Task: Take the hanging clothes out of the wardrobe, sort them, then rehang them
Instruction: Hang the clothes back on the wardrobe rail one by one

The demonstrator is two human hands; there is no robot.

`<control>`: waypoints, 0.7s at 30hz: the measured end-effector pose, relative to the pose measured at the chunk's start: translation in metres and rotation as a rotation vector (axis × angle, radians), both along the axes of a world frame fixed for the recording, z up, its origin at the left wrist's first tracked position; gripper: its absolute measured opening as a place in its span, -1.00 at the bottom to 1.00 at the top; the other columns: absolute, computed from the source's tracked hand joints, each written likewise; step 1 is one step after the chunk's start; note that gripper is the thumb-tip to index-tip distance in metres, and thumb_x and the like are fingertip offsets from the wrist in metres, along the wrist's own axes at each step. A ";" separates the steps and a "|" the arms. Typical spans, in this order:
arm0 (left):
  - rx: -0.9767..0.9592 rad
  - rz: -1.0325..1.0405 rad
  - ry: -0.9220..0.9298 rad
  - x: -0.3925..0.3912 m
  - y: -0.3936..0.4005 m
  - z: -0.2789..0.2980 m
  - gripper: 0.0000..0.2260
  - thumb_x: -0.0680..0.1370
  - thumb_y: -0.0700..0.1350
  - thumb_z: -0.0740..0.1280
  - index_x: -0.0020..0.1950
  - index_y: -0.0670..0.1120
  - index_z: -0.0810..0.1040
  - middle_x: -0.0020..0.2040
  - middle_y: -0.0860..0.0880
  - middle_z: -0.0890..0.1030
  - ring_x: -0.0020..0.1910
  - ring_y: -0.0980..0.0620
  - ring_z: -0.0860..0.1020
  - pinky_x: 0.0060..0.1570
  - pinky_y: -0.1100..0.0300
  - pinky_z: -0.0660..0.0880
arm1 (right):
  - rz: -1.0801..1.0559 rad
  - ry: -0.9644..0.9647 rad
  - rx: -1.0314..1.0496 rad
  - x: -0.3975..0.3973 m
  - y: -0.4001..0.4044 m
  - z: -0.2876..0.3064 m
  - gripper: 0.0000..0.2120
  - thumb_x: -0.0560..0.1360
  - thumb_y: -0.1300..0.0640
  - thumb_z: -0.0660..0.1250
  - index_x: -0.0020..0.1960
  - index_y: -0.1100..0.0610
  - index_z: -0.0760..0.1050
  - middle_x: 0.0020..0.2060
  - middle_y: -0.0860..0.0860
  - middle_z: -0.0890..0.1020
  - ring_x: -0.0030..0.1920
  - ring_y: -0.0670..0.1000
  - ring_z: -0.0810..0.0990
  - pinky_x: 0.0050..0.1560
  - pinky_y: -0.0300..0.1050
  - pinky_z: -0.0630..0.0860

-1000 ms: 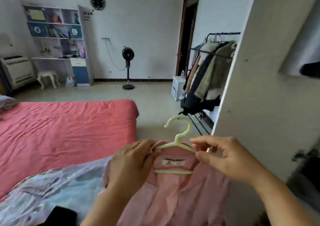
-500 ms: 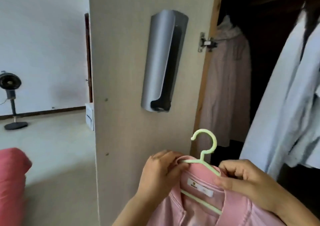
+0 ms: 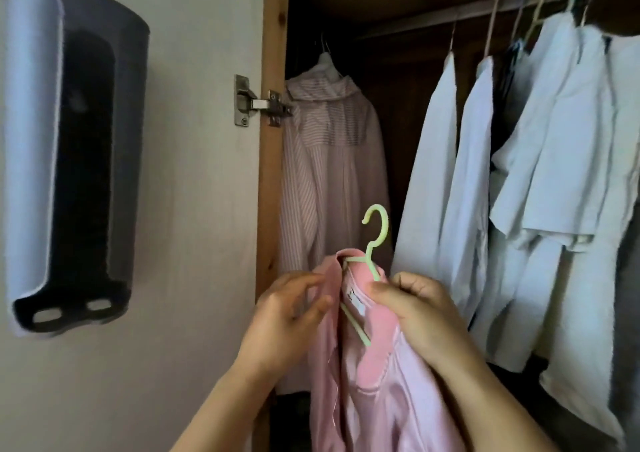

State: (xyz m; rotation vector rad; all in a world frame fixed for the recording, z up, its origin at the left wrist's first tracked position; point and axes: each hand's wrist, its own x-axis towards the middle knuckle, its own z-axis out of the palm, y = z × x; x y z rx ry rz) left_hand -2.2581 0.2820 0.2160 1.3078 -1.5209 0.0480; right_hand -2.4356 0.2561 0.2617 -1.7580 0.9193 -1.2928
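Standing open at the right, the wardrobe (image 3: 398, 8) shows a dark interior with a wooden frame post (image 3: 272, 174) and a rail (image 3: 519, 4) across the top. White shirts (image 3: 561, 160) hang in a tight row from the rail on pale hangers, filling the right half. A striped pink shirt (image 3: 329, 160) hangs alone at the far left of the interior, just behind the post. The wardrobe door (image 3: 194, 209), pale and plain, fills the left of the view, joined to the post by a metal hinge (image 3: 258, 105); a grey and black holder (image 3: 69, 153) is fixed to its face.

Low in the middle, in front of the opening and below the rail, a pink shirt (image 3: 374, 382) hangs down on a light green hanger (image 3: 375, 233), its hook upright and free of the rail. The cloth is smooth with a slight sheen, and a white label shows inside the collar. The right hand (image 3: 415, 309) pinches the collar and the hanger's shoulder together, fingers curled round them. The left hand (image 3: 287, 316) touches the other side of the collar with its fingers loosely bent; whether it truly grips the cloth is unclear.
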 end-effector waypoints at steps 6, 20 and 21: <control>-0.136 -0.030 -0.018 0.012 -0.027 0.036 -0.77 0.43 0.21 0.28 0.01 0.18 0.57 -0.02 0.28 0.57 0.00 0.33 0.52 -0.06 0.52 0.38 | -0.148 -0.128 -0.076 0.046 -0.061 0.031 -0.75 0.46 0.17 0.35 -0.36 0.21 0.44 -0.67 -0.13 0.36 -0.59 -0.18 0.33 -0.56 -0.33 0.20; -0.052 0.127 -0.177 0.033 -0.091 0.100 -0.55 0.49 -0.08 0.37 0.37 0.10 0.41 0.11 0.03 0.62 0.00 0.11 0.56 -0.01 0.22 0.50 | -0.130 -0.175 -0.241 0.123 -0.154 0.099 -0.70 0.39 0.24 0.39 -0.45 0.12 0.37 -0.44 0.19 0.51 -0.37 0.08 0.50 -0.30 -0.06 0.43; -0.045 0.174 -0.192 0.033 -0.097 0.104 -0.55 0.50 -0.07 0.36 0.37 0.11 0.39 0.11 0.02 0.61 0.03 0.06 0.57 0.00 0.18 0.50 | -0.146 -0.162 -0.254 0.126 -0.158 0.103 -0.68 0.40 0.23 0.39 -0.46 0.11 0.36 -0.46 0.14 0.51 -0.38 0.05 0.49 -0.32 -0.08 0.39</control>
